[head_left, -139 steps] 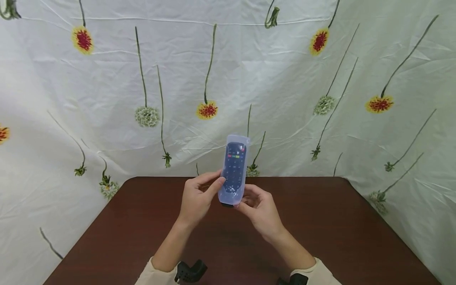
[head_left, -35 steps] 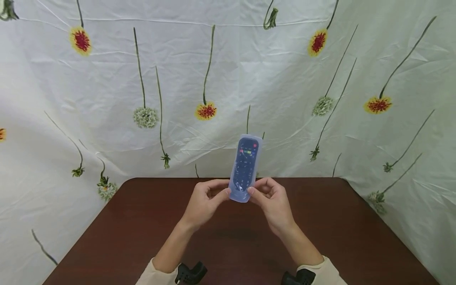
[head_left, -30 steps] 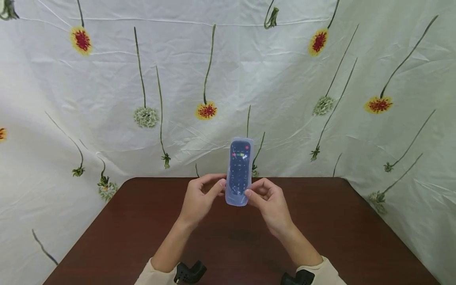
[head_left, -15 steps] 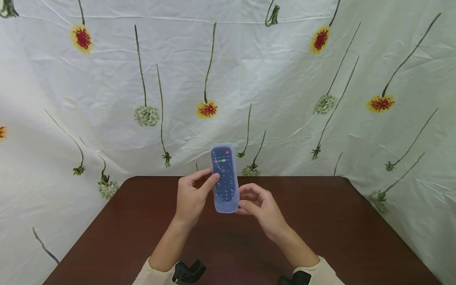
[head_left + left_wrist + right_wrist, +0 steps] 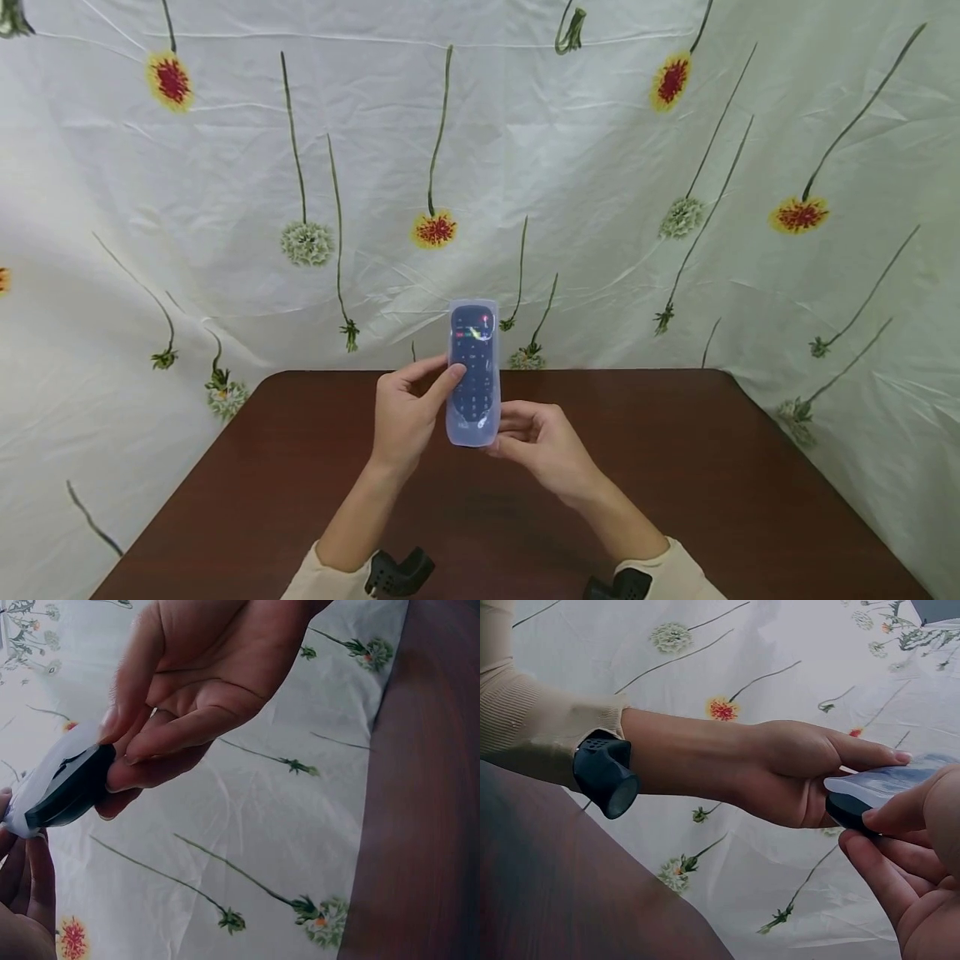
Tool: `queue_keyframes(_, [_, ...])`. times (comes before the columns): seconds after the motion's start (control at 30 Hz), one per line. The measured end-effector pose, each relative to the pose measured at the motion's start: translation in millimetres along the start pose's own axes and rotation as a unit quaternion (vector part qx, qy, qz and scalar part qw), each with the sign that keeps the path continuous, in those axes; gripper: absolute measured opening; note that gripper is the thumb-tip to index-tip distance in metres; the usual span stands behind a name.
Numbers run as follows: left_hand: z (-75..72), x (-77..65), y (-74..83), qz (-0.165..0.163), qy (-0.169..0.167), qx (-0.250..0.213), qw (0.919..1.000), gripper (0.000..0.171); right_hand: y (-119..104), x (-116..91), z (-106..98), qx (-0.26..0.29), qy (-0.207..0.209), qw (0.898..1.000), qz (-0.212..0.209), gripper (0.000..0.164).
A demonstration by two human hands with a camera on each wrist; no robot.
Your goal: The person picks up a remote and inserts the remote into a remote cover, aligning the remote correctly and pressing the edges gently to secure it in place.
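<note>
A dark remote control [image 5: 474,387] with small coloured buttons stands nearly upright above the table, inside a translucent bluish cover [image 5: 468,434]. My left hand [image 5: 401,421] grips its left side, thumb across the front, other fingers mostly hidden behind. At the lower right corner, my right hand [image 5: 551,450] pinches the bottom end, its other fingers curled along the side. Seen from the left wrist, the black body of the remote [image 5: 75,787] shows bare beneath the cover. The right wrist view has my right fingers on the black end [image 5: 847,811], below the cover's pale edge.
The dark brown table [image 5: 300,483] spreads under both forearms. Behind it hangs a white cloth [image 5: 600,167] printed with flowers. A black wrist camera [image 5: 401,572] sits at the left sleeve, another [image 5: 622,583] at the right.
The remote has shifted left and straightened from a slight tilt. My left thumb has come onto its front, and my right hand has slid down from its lower side to the bottom corner.
</note>
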State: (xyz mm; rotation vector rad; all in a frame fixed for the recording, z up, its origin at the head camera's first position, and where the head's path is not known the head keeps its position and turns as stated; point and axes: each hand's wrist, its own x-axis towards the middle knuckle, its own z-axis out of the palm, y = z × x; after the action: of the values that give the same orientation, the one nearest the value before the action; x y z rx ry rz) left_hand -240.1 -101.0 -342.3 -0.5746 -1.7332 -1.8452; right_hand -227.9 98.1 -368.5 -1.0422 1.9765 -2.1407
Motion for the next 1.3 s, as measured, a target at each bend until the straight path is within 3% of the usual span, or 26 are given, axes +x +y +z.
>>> queue_keyframes(0.5, [3.6,0.0,-3.0,-0.016,-0.015,0.001,0.9998,0.019,1.3,1.2,6.9,-0.016,0.067,0.997,0.019,0.037])
queue_keyframes(1.07, [1.6,-0.1,-7.6,-0.017,-0.019,0.014,0.9996,0.02,-1.2,0.2,7.2,-0.005,0.058,0.998,0.006,0.039])
queue_keyframes(1.3, [-1.2,1.0,-5.1,-0.018,-0.007,0.011,0.9998,0.018,-0.6,0.2,4.5,-0.064,0.04,0.997,-0.01,0.046])
